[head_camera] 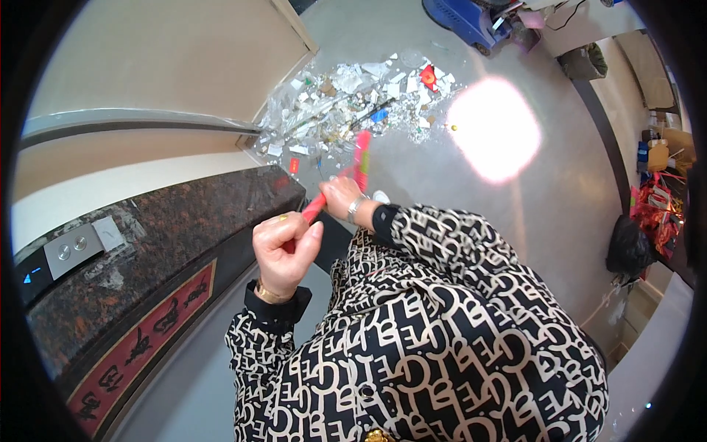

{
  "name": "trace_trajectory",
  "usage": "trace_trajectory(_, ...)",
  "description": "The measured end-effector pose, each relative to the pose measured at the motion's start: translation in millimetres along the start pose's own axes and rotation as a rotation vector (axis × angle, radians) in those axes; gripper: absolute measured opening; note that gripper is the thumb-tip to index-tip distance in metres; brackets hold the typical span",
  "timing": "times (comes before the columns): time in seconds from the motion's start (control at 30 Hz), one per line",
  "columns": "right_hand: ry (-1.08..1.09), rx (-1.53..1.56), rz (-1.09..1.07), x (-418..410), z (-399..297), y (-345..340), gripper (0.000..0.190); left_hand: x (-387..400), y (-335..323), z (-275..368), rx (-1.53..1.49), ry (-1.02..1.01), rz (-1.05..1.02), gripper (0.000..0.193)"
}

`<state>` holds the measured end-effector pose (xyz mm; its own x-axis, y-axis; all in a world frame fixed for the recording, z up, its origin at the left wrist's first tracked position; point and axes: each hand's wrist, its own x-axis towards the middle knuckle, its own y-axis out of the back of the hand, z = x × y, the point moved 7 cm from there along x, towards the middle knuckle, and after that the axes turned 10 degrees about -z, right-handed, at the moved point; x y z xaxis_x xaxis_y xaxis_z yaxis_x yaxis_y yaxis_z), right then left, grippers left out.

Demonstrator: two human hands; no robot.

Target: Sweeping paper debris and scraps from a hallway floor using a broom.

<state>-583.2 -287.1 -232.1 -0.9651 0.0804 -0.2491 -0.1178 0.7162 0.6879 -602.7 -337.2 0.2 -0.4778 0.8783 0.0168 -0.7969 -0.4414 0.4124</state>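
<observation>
My left hand (284, 248) grips the upper end of a red broom handle (314, 208). Further down the same handle is my right hand (343, 197), closed around it. Beyond that hand the red and yellow-green broom head (362, 157) looks blurred, at the near side of a wide litter pile (353, 102). White scraps, clear plastic, thin sticks, a blue piece (379, 115) and a red piece with an orange disc (428, 77) lie in that pile. Closer to the wall is a small red card (294, 165).
On my left, a dark stone surround (165, 232) carries a panel with two round buttons (73, 251) and a red banner (149, 337) with writing. A blue wheeled machine (461, 22) stands at the far right. Along the right wall are a bin (584, 62) and a black plastic bag (628, 248).
</observation>
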Motion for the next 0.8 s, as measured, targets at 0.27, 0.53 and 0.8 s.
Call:
trace_trajectory(0.27, 0.201, 0.183, 0.146, -4.9, -25.9, 34.2, 0.024, 4.9, -47.5, 71.9, 0.162, -0.331, -0.202, 0.034)
trace_trajectory(0.53, -0.105, -0.004, 0.202, -92.9, 27.0, 101.3, 0.021, 22.2, -51.0, 94.9, -0.373, -0.357, -0.300, 0.028)
trace_trajectory(0.8, -0.562, -0.152, 0.216, -193.0, 211.2, 119.0, 0.011, 79.3, -193.6, 7.9, -0.459, 0.017, -0.429, 0.023)
